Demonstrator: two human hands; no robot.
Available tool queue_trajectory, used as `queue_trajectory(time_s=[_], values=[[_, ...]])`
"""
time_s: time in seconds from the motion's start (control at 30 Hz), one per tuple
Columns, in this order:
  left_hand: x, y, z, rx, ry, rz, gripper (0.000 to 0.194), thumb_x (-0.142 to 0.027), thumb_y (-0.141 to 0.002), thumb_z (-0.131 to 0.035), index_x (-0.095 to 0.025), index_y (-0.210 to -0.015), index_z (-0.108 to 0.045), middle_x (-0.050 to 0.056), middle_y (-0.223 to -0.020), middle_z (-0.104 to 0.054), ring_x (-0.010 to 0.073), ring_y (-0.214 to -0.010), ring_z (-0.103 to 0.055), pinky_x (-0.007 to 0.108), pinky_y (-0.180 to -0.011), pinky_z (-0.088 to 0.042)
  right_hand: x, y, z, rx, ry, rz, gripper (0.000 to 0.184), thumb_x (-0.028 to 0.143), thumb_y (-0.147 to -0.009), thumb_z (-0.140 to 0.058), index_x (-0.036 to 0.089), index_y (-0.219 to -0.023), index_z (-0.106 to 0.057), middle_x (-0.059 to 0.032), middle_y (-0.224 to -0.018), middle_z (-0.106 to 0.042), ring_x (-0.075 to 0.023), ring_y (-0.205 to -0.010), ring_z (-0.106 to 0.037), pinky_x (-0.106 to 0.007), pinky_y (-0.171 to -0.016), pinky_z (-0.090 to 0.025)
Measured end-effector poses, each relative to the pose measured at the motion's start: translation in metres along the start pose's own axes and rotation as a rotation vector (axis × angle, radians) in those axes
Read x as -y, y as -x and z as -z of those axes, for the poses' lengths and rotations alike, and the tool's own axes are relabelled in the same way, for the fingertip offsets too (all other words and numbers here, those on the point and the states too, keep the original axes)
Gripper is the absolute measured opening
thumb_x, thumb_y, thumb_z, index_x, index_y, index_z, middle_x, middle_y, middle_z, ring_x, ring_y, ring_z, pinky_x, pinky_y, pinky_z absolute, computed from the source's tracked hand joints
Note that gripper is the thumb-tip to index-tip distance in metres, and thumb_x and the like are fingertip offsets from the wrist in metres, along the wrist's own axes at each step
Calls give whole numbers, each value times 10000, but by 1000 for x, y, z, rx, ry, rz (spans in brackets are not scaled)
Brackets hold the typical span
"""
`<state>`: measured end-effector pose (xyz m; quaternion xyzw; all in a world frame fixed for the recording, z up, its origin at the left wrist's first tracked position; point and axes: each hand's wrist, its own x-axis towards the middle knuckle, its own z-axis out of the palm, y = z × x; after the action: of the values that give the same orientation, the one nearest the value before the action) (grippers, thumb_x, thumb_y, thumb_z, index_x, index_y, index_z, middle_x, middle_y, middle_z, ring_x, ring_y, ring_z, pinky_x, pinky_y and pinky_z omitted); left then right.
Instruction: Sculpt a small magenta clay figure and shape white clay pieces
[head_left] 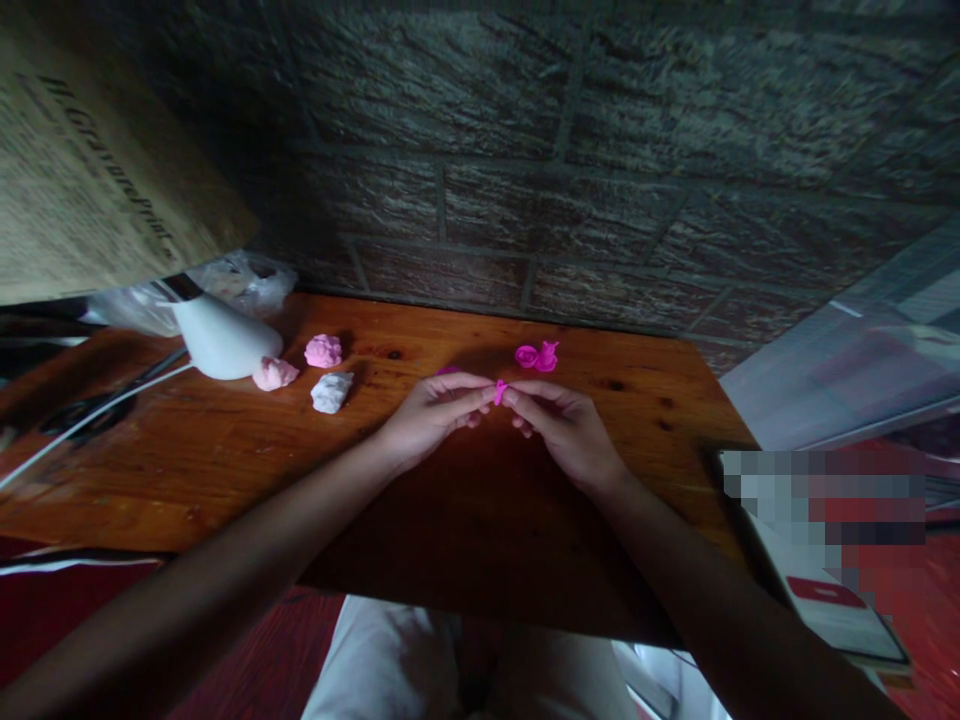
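Observation:
A small bright pink piece of modelling clay [500,391] is pinched between the fingertips of both hands, above the middle of the wooden table. My left hand [439,410] grips it from the left with thumb and forefinger. From the other side, my right hand [559,420] does the same. Just beyond the hands lie a rounded magenta clay shape [528,356] and, touching it, a second magenta shape [549,356] with small points on top. Another magenta bit [448,370] shows partly behind my left hand. Further left rest a pink lump [323,350], a pale pink lump [275,373] and a white lump [332,392].
A white lamp base [225,335] stands at the left under a printed paper shade [97,170], with a clear plastic bag [251,282] behind. Dark-handled scissors [90,412] and a white cable [97,422] lie nearby. A stone-patterned wall [480,220] borders the table's [225,470] back.

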<state>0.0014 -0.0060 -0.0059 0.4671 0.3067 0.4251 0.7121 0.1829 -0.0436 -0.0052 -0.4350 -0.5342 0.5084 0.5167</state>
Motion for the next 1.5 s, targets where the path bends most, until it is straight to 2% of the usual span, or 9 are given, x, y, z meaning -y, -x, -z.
queue_trajectory(time_s=[0.3,0.5,0.67,0.83,1.17,1.33,1.5], values=[[0,1,1,41,-20,1,233,-310,-681,-887,-169,-838,-789,24,-806,-721,98,-731,-605,205,-629,-442,0,0,-1,-5,68,59,235,412,-795,-783,234,-948,-779,-5,-846,-755,-104,-617,-612,-245,-559,-504],[-4,3,0,89,-154,-110,235,-312,-730,-856,-165,-901,-794,16,-787,-707,85,-663,-568,219,-609,-440,8,3,-1,-27,73,156,199,390,-798,-788,248,-937,-781,5,-834,-753,-98,-592,-595,-239,-544,-508],[-5,4,1,161,-185,-154,198,-305,-755,-839,-168,-888,-788,3,-747,-706,80,-623,-565,220,-604,-443,11,5,2,63,95,190,220,394,-814,-780,247,-978,-787,8,-764,-733,-94,-561,-577,-230,-512,-473],[-13,7,-2,197,-270,-175,214,-338,-768,-826,-143,-829,-762,5,-722,-689,85,-618,-555,232,-621,-459,14,7,4,160,65,195,198,362,-864,-736,266,-1031,-782,9,-806,-737,-82,-562,-566,-230,-530,-477],[-17,9,-3,193,-378,-243,239,-377,-774,-812,-158,-834,-735,9,-744,-703,92,-613,-571,228,-611,-475,18,9,4,160,67,148,256,420,-858,-725,252,-1043,-781,8,-743,-702,-89,-542,-534,-246,-524,-474],[-15,8,-2,192,-378,-250,208,-344,-752,-832,-168,-825,-750,20,-784,-737,117,-693,-635,258,-703,-521,17,8,3,204,26,158,207,368,-882,-709,265,-1046,-781,18,-736,-686,-78,-539,-531,-234,-526,-467],[-12,8,-1,124,-372,-322,169,-268,-732,-847,-157,-808,-743,32,-823,-751,135,-778,-676,274,-782,-535,17,9,3,208,10,149,216,379,-881,-707,284,-1063,-774,19,-780,-697,-74,-546,-534,-233,-534,-474]])
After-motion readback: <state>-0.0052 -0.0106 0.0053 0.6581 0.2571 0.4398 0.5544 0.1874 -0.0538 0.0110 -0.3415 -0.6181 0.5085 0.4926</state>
